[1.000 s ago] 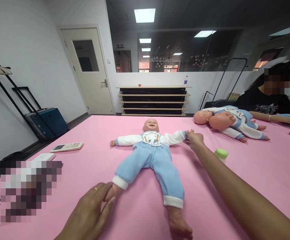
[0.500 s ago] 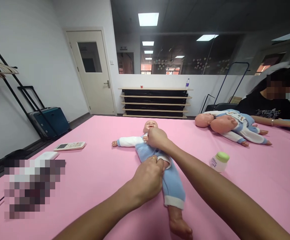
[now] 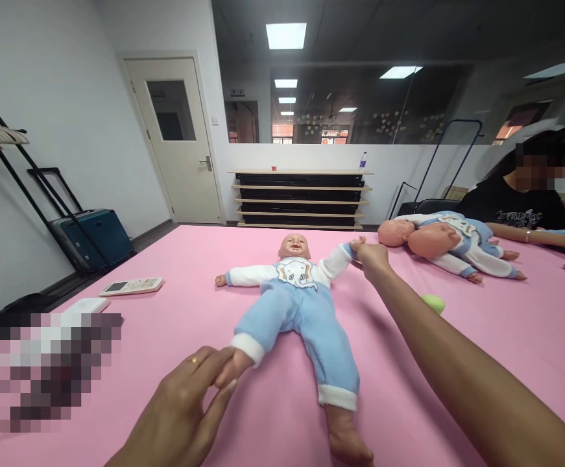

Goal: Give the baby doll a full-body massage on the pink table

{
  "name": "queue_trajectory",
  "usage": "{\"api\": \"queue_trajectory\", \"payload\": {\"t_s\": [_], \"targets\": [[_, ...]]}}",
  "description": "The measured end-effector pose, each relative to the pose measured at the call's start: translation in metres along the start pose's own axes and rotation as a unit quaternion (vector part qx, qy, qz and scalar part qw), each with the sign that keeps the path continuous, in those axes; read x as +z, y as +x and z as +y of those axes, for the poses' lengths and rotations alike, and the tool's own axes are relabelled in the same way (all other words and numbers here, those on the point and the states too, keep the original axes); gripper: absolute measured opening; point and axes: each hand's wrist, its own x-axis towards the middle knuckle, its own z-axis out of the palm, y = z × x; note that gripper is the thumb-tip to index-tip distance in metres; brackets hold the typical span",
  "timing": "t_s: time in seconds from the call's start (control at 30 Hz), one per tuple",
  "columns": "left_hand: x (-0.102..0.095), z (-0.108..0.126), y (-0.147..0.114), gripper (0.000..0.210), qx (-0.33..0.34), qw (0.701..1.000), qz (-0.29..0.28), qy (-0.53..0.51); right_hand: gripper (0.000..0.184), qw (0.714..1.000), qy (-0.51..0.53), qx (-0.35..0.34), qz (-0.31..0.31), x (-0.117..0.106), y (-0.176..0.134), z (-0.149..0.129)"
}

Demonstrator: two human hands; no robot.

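A baby doll (image 3: 311,314) lies face up on the pink table, dressed in a white and blue outfit with an elephant on the chest. My left hand (image 3: 185,395), wearing a ring, grips the doll's foot on the left side, fingers over it and thumb beneath. That leg is spread outward to the left. With its fingers closed, my right hand (image 3: 373,259) holds the doll's arm at the hand, stretched up and out to the right. The doll's other arm lies flat to the left, and its other leg points toward me.
Behind my right forearm shows the green lid (image 3: 434,302) of a bottle. Two more dolls (image 3: 435,241) lie at the right beside a seated person (image 3: 516,201). A remote control (image 3: 132,287) and a white box (image 3: 86,306) lie at the left on the pink table (image 3: 175,324).
The doll's leg has swung from its belly down to the left with my left hand. Its arm has gone from the chest outward to the right with my right hand.
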Motion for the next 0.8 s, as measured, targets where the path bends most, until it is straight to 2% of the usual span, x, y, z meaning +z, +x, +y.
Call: {"api": "queue_trajectory", "payload": {"t_s": [0.1, 0.23, 0.33, 0.4, 0.5, 0.57, 0.63, 0.73, 0.8], "targets": [[0.003, -0.016, -0.019, 0.021, -0.037, 0.999, -0.022, -0.006, 0.034, 0.993, 0.053, 0.095, 0.049, -0.023, 0.011, 0.034], [0.020, -0.024, -0.032, 0.024, -0.098, 0.994, -0.031, -0.024, 0.027, 0.982, 0.072, 0.164, 0.056, -0.039, 0.011, 0.068], [0.029, -0.026, -0.033, 0.027, -0.134, 0.990, -0.031, -0.031, 0.027, 0.979, 0.085, 0.174, 0.058, -0.041, 0.013, 0.073], [0.027, -0.027, -0.029, 0.027, -0.136, 0.990, -0.029, -0.031, 0.029, 0.981, 0.093, 0.159, 0.062, -0.039, 0.015, 0.066], [0.013, -0.026, -0.017, 0.026, -0.110, 0.994, -0.012, -0.014, 0.028, 0.990, 0.092, 0.092, 0.046, -0.030, 0.011, 0.039], [0.002, -0.020, -0.002, 0.026, -0.074, 0.997, 0.007, -0.001, 0.023, 0.998, 0.067, 0.016, -0.010, -0.019, 0.000, 0.015], [-0.007, -0.007, 0.016, 0.026, -0.032, 0.999, 0.027, 0.001, 0.022, 0.994, 0.017, -0.057, -0.091, -0.003, -0.017, -0.010], [-0.005, 0.017, 0.048, 0.024, 0.022, 1.000, 0.020, -0.008, 0.024, 0.967, -0.092, -0.154, -0.180, 0.024, -0.050, -0.037], [0.006, 0.033, 0.069, 0.020, 0.045, 0.999, -0.007, -0.014, 0.022, 0.927, -0.195, -0.224, -0.228, 0.043, -0.072, -0.046]]}}
